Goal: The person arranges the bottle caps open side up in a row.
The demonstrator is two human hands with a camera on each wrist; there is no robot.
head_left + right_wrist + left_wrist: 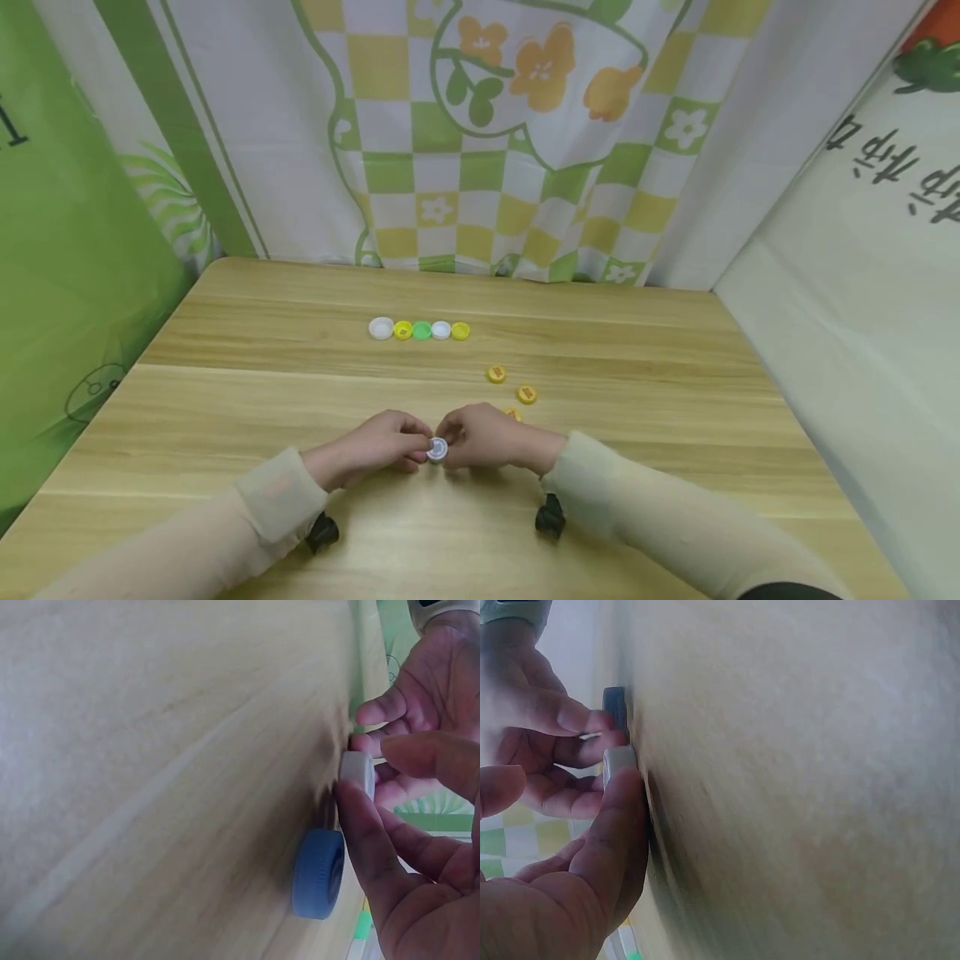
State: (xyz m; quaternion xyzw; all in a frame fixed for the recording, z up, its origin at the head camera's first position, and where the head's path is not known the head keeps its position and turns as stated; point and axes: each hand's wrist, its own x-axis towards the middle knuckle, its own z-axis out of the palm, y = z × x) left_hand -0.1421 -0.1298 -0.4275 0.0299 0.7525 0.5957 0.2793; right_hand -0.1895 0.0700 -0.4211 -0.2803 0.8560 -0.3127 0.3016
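Note:
Both bare hands meet at a small white bottle cap near the front middle of the table. My left hand holds its left side with curled fingers, and my right hand grips it from the right. In the right wrist view, a fingertip touches the side of the white cap while the thumb sits close to its face. Beside that hand stands a blue ridged cap, hidden in the head view. The left wrist view has the white cap between fingers of both hands.
Farther back is a row of caps: a whitish one, yellow, green, white and yellow. Loose yellow caps lie beyond the right hand, one partly covered. Printed curtains border the wooden table.

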